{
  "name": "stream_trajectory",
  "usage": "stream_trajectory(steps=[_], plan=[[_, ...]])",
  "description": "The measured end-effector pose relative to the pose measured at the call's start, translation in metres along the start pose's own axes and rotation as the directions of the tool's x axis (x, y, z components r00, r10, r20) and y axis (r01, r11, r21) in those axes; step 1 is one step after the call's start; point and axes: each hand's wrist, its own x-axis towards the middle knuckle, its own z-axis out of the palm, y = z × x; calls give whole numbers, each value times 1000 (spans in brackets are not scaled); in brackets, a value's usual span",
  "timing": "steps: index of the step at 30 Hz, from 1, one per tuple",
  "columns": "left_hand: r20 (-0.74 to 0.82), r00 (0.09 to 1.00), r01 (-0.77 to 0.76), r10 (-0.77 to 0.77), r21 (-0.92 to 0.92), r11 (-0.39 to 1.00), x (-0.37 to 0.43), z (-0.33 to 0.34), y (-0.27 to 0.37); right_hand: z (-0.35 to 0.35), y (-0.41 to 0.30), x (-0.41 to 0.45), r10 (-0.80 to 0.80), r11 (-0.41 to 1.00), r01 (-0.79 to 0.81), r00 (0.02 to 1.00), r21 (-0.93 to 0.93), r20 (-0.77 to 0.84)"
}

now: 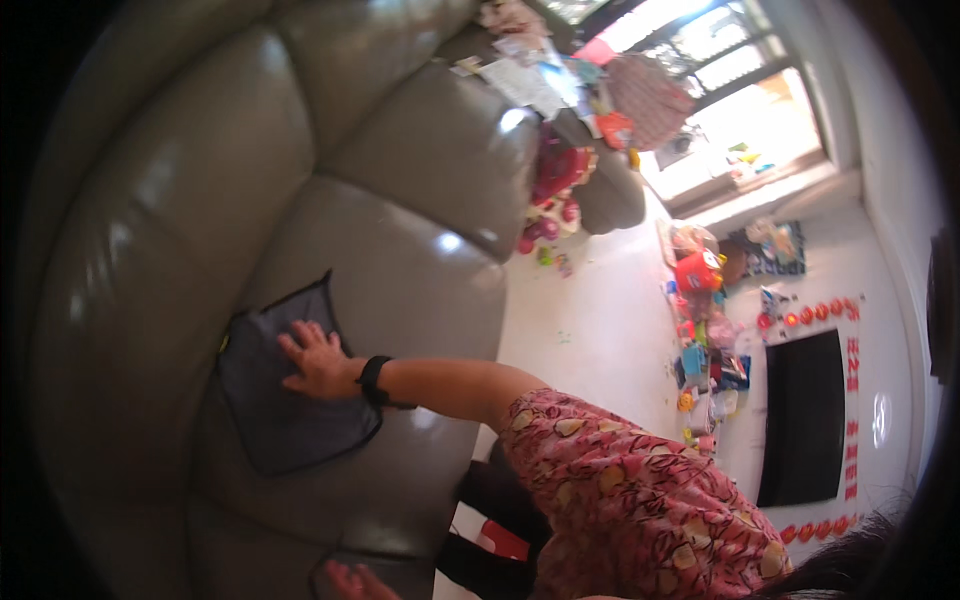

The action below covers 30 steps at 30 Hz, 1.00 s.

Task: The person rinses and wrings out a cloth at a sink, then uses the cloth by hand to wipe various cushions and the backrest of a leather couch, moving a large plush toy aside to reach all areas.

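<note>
My right hand [322, 361] lies palm down with its fingers spread on a dark grey fabric piece [292, 427]. It wears a black wristband [373, 379]. The fabric is edged in black, spread fairly flat on the seat of a grey leather-look sofa [390, 285], and carries a small yellow tag [224, 343] at one side. At the bottom edge, my left hand [358, 583] is blurred and mostly cut off. Its fingers are over or beside another dark, black-edged thing [394, 566]; whether they hold it is hidden.
The sofa backrest [142, 225] rises beyond the seat. Papers [529, 82] and clothes lie at the sofa's far end, near a window [742, 127]. Small toys [551, 259] are on the pale floor [592, 322]. More toys and bags [697, 270] line the wall under a television [802, 420].
</note>
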Motion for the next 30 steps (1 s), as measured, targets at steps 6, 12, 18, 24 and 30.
stream_trajectory(steps=[6,12,18,24,30], plan=[[29,966,260,-258,-88,962,-108,17,-48,54,-18,22,238,892,-338,916,-299,-323],[16,863,493,-505,-248,834,-140,-1,-51,104,-74,21,-286,825,223,957,-520,-42],[68,914,405,-401,-237,883,-145,4,-33,178,-111,-109,-665,331,894,448,-303,597],[61,893,448,-446,-204,870,-161,9,-29,204,-81,-80,-768,292,929,369,-227,523],[80,897,441,-434,-196,876,-154,33,-26,129,-63,49,-641,584,683,720,-438,267]])
